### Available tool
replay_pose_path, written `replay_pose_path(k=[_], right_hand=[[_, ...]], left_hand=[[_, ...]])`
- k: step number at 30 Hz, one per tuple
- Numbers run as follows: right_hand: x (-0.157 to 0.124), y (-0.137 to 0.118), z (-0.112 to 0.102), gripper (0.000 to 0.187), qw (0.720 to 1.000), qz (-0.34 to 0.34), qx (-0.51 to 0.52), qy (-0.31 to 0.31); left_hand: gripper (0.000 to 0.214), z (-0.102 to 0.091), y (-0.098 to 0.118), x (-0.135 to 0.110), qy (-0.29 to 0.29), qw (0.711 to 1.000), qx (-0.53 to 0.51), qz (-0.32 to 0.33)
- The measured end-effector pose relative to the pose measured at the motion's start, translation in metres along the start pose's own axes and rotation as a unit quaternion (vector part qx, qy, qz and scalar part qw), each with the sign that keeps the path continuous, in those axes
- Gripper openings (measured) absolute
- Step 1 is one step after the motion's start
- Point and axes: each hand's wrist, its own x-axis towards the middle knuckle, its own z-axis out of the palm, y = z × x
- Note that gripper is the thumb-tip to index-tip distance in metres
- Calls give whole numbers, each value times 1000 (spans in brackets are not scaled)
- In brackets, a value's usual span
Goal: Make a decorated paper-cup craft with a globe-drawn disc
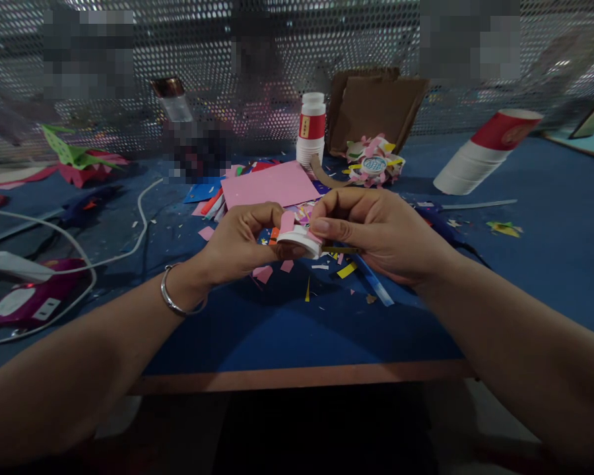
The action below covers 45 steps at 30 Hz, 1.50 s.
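Between thumb and fingers of my left hand [237, 241] is a small white round paper piece [297, 241], like the cut-off base of a paper cup, tilted above the table. A pink paper tab [288, 223] stands up from its far left edge. My right hand [386, 234] is pinched at the piece's right side, on a bit of pink paper mostly covered by the fingertips. Below both hands lie scattered pink, yellow and white paper scraps [347, 270] and a translucent blue-looking stick [373, 280].
Behind my hands lie a pink paper sheet [270, 185], stacked paper cups [311, 132] and a paper flower [374, 163]. Brown cardboard [376, 112] leans at the back. More stacked cups [488, 152] tilt at right. A white cable [141, 211] and purple device [34, 293] are left.
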Motion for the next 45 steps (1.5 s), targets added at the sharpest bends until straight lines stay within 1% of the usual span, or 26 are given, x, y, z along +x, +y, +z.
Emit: replay_pose_path(k=[6,12,16,19,22,26,33,39,45], right_hand=[[0,2,0,37,1000,9,18,4],[1,2,-2,38,1000,22,13,12],[2,4,-4,40,999,0,-26,37],[3,6,-5,42,996,-24,-73,51],[4,8,-5,45,994,-28,-100,40],[5,11,-6,47,994,-10,-103,27],[4,11,-7,47,997,4,-77,2],[5,13,-9,40,997,12,-71,-14],[5,13,-9,44,996,25,-84,-22]], left_hand=[[39,-1,-1,1,-8,1000,-11,-13],[40,1,-1,1,9,1000,0,-9],[36,3,0,2,40,998,49,4],[28,3,2,2,62,991,118,32],[20,4,5,0,71,978,190,52],[15,4,7,-2,75,968,234,55],[13,5,5,-4,64,958,267,79],[12,4,2,-3,55,954,286,75],[15,6,4,-4,50,954,288,73]])
